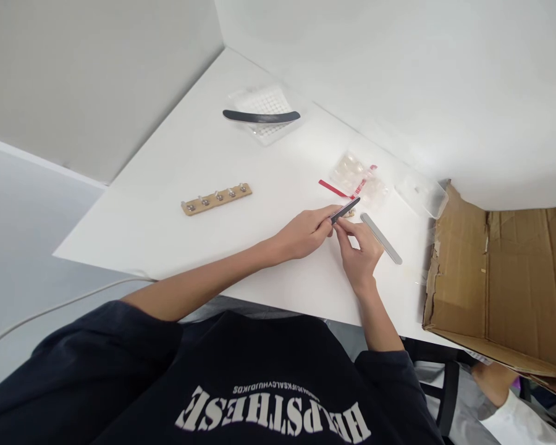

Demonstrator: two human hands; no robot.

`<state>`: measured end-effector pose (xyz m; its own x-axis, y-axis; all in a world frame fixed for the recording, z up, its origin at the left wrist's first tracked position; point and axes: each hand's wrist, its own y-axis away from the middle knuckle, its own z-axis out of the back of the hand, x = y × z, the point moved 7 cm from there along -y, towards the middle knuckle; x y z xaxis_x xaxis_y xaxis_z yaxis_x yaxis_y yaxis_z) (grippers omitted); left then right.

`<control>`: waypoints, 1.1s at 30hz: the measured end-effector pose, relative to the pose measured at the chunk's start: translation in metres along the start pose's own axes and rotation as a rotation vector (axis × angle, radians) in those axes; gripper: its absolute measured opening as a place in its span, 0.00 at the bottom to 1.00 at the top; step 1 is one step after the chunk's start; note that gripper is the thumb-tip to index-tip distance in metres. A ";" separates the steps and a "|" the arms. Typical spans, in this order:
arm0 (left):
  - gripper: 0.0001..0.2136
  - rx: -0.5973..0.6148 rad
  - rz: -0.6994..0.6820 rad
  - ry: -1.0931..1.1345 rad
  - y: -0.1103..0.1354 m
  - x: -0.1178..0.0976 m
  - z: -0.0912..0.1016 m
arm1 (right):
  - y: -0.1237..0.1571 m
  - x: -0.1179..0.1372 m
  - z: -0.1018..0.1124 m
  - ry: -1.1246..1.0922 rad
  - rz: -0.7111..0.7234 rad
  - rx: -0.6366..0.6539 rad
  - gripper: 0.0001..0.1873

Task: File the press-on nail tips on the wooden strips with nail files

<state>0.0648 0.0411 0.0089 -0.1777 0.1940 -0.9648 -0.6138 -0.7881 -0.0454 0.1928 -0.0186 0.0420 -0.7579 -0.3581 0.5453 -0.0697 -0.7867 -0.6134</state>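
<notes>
White surface (176,185) noted: my left fingers (319,216) pinch a black nail file (345,211) at its lower end, my right fingers (345,230) closed against it; a grey file (380,238) lies just beside.

Wearer dressed in a dark navy or black sweatshirt (241,377), with pale block lettering (273,414) across the chest and a smaller line of print above it, both inverted from the head view. Left sleeve (97,346) and right sleeve (389,383) are long and dark, ending short of the wrists, leaving the left forearm (204,281) and right forearm (375,321) uncovered; left hand (301,233) and right hand (359,256) are bare.
</notes>
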 end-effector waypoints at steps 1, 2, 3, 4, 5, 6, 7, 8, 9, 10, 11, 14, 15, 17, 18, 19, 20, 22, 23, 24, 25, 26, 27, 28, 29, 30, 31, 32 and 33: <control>0.16 -0.002 0.000 0.000 0.000 0.000 0.000 | 0.000 0.000 -0.001 -0.004 -0.004 0.005 0.07; 0.16 -0.003 0.000 0.002 0.000 -0.001 0.001 | 0.000 -0.001 -0.001 -0.012 -0.012 0.011 0.07; 0.16 -0.002 0.001 0.006 0.000 -0.001 0.001 | 0.000 -0.002 -0.001 -0.021 -0.020 0.017 0.07; 0.15 0.002 0.004 0.011 0.000 -0.001 0.001 | 0.000 -0.003 -0.001 -0.035 -0.024 0.017 0.07; 0.16 0.006 0.007 0.017 0.000 -0.002 0.001 | 0.000 -0.003 0.000 -0.048 -0.024 0.013 0.06; 0.16 0.011 0.010 0.022 0.000 -0.002 0.001 | 0.000 -0.003 0.000 -0.057 -0.021 0.005 0.06; 0.16 0.014 0.013 0.026 0.000 -0.002 0.000 | 0.000 -0.003 0.001 -0.062 -0.013 -0.004 0.06; 0.16 0.016 0.015 0.027 0.000 -0.002 0.001 | 0.000 -0.002 0.002 -0.062 -0.007 -0.009 0.06; 0.16 0.016 0.015 0.027 0.000 -0.002 0.001 | 0.000 -0.002 0.002 -0.059 -0.005 -0.009 0.06; 0.16 0.015 0.012 0.027 0.000 -0.003 0.001 | 0.000 -0.002 0.001 -0.056 -0.009 -0.004 0.06; 0.16 0.013 0.008 0.029 0.000 -0.003 0.001 | 0.000 -0.001 0.000 -0.054 -0.013 0.002 0.06; 0.16 0.014 -0.005 0.030 0.000 -0.004 0.002 | 0.000 0.000 0.000 -0.055 0.004 -0.005 0.06; 0.17 0.017 -0.003 0.026 0.000 -0.004 0.002 | 0.000 0.001 0.001 -0.053 0.019 -0.021 0.06; 0.18 0.022 0.005 0.013 0.000 -0.004 0.002 | 0.000 0.001 0.004 -0.041 0.041 -0.053 0.06; 0.18 0.024 0.010 0.008 0.000 -0.004 0.002 | -0.001 0.000 0.005 -0.032 0.041 -0.063 0.06; 0.19 0.026 0.014 0.004 0.000 -0.004 0.002 | -0.001 -0.001 0.005 -0.022 0.034 -0.068 0.06; 0.19 0.027 0.017 0.000 0.000 -0.005 0.002 | -0.001 -0.002 0.005 -0.010 0.023 -0.069 0.05; 0.19 0.028 0.020 -0.007 0.000 -0.005 0.001 | -0.001 -0.002 0.005 0.002 0.003 -0.067 0.05; 0.19 0.031 0.021 -0.011 0.000 -0.006 0.001 | -0.001 -0.002 0.005 -0.002 -0.001 -0.067 0.05; 0.19 0.032 0.022 -0.013 0.000 -0.006 0.001 | -0.001 -0.001 0.005 -0.014 -0.003 -0.067 0.05; 0.18 0.032 0.023 -0.012 0.000 -0.006 0.001 | -0.001 0.000 0.004 -0.032 -0.007 -0.064 0.05; 0.18 0.031 0.023 -0.010 0.000 -0.006 0.001 | -0.001 0.001 0.004 -0.050 -0.015 -0.057 0.05; 0.18 0.029 0.022 -0.008 0.000 -0.006 0.001 | -0.001 0.001 0.003 -0.064 -0.028 -0.048 0.05; 0.17 0.027 0.019 -0.008 0.000 -0.006 0.001 | -0.001 0.000 0.003 -0.072 -0.043 -0.042 0.05; 0.17 0.025 0.017 -0.010 0.000 -0.006 0.001 | -0.001 0.000 0.003 -0.076 -0.057 -0.041 0.05; 0.18 0.026 0.017 -0.013 0.001 -0.007 0.001 | -0.001 -0.001 0.004 -0.079 -0.066 -0.047 0.05; 0.18 0.030 0.020 -0.019 0.001 -0.007 0.001 | -0.001 -0.001 0.005 -0.083 -0.066 -0.059 0.05; 0.18 0.036 0.024 -0.025 0.001 -0.007 0.001 | -0.001 -0.001 0.007 -0.091 -0.062 -0.077 0.05; 0.18 0.041 0.026 -0.029 0.001 -0.007 0.001 | -0.001 0.000 0.008 -0.100 -0.055 -0.093 0.05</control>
<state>0.0652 0.0395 0.0157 -0.2162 0.1910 -0.9575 -0.6397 -0.7686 -0.0089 0.1983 -0.0223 0.0469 -0.6830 -0.3682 0.6309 -0.1723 -0.7581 -0.6290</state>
